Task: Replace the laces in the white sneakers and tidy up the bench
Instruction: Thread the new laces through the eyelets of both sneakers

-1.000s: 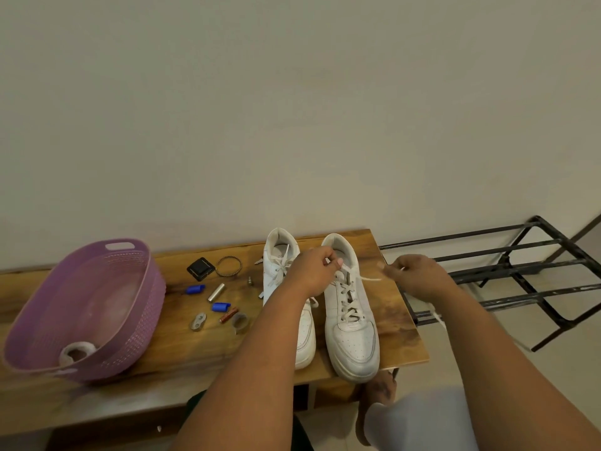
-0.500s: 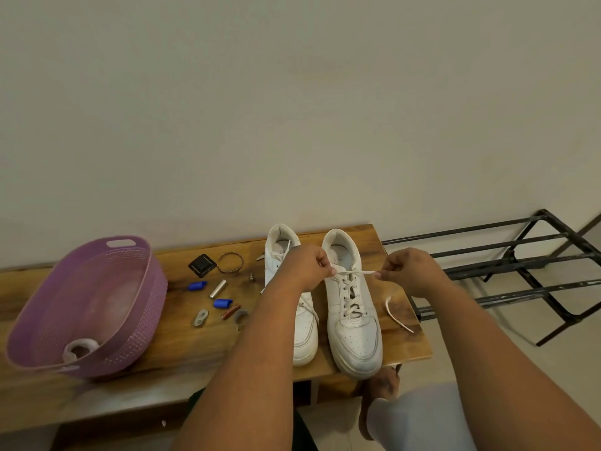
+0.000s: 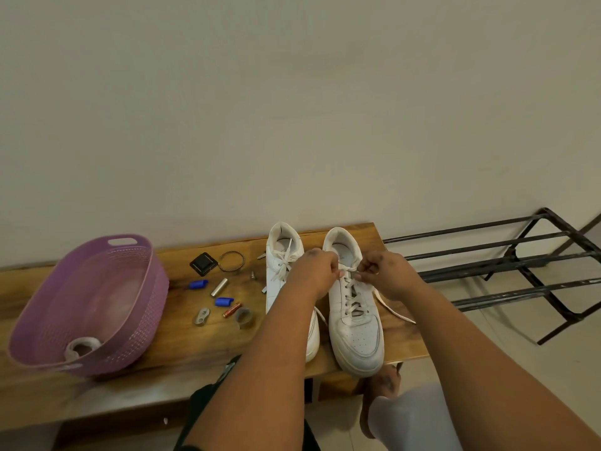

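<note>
Two white sneakers stand side by side, heels to the wall, on the wooden bench [image 3: 182,333]. The left sneaker [image 3: 282,265] has a tied lace; my left forearm covers its toe. The right sneaker [image 3: 356,333] is laced up its front. My left hand [image 3: 313,271] and my right hand [image 3: 385,271] meet over its top eyelets, and each pinches the white lace [image 3: 393,309] there. One loose lace end trails off to the right of the shoe across the bench.
A purple plastic basket [image 3: 136,288] with a tape roll [image 3: 81,346] inside sits at the left. Between it and the shoes lie small items: a black square piece [image 3: 203,263], a wire ring [image 3: 231,261], blue caps [image 3: 198,284], batteries [image 3: 219,287], another tape roll [image 3: 244,317]. A black metal rack [image 3: 507,265] stands right.
My right hand has moved left toward the shoe's top eyelets, so the two hands now nearly touch. The lace that was stretched out to the right now hangs slack.
</note>
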